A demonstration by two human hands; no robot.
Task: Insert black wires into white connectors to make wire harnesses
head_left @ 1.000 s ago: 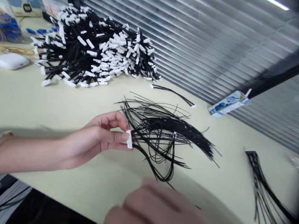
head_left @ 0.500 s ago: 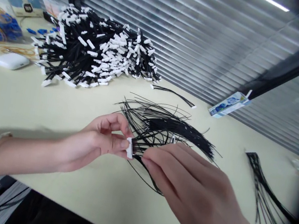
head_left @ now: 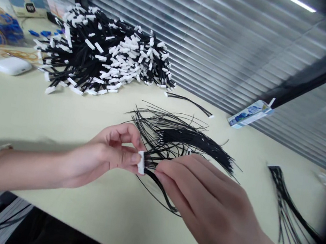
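Observation:
Between the thumb and fingers of my left hand [head_left: 111,146] is a white connector [head_left: 141,162], raised over the table. Several black wires [head_left: 152,161] run out of its right side. My right hand [head_left: 208,204] is closed in a pinch just right of the connector, at the wires; its fingertips are partly hidden, so which wire it grips cannot be made out. Behind the hands lies a loose bundle of cut black wires [head_left: 197,141], with thin strands spread toward the left.
A large heap of black cables with white connectors [head_left: 124,57] fills the back left. A single short cable [head_left: 189,103], a drink carton [head_left: 250,113] and another wire bunch [head_left: 282,192] lie to the right. A white case [head_left: 12,66] and blue pieces [head_left: 5,31] are at left.
The connector has tilted very slightly in my left hand, and the wires hanging below it have shifted a little. Both hands stay almost in place.

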